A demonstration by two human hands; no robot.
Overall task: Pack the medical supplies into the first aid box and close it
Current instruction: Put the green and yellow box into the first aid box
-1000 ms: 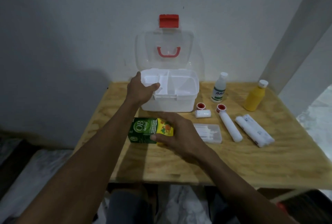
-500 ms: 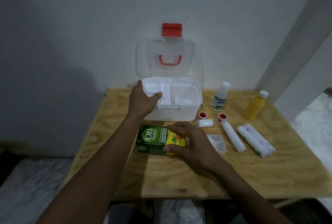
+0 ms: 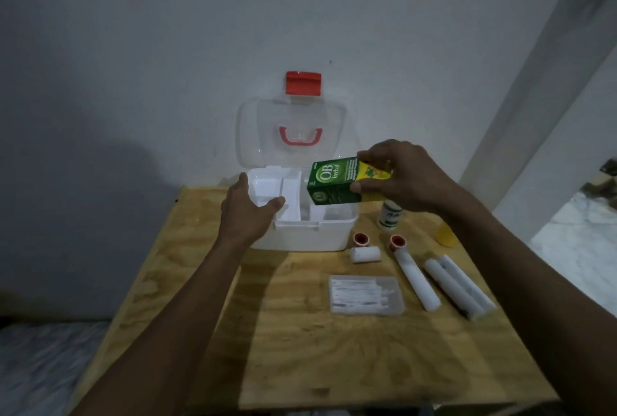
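We are pinching the green OB Herbal carton (image 3: pixel 337 181) in our right hand (image 3: pixel 404 175) at frame centre, over the first aid box (image 3: pixel 310 232). Our left hand (image 3: pixel 248 212) is gripping the box's tray rim. The carton could be catching a tray divider and tipping.

The first aid box (image 3: pixel 300 235) is standing open at the back of the table (image 3: pixel 334 365), its clear lid (image 3: pixel 293 128) leaning upright against the wall and blocking any way in from behind. The left hand (image 3: pixel 245 215) is gripping the box's left front corner, covering that side. The right hand (image 3: pixel 400 175) is holding a green carton (image 3: pixel 334 181) over the right compartments, filling the space above them. Rolls (image 3: pixel 447 282), a flat packet (image 3: pixel 365 294) and bottles (image 3: pixel 389 215) are crowding the right side; the table's near left part is lying bare.
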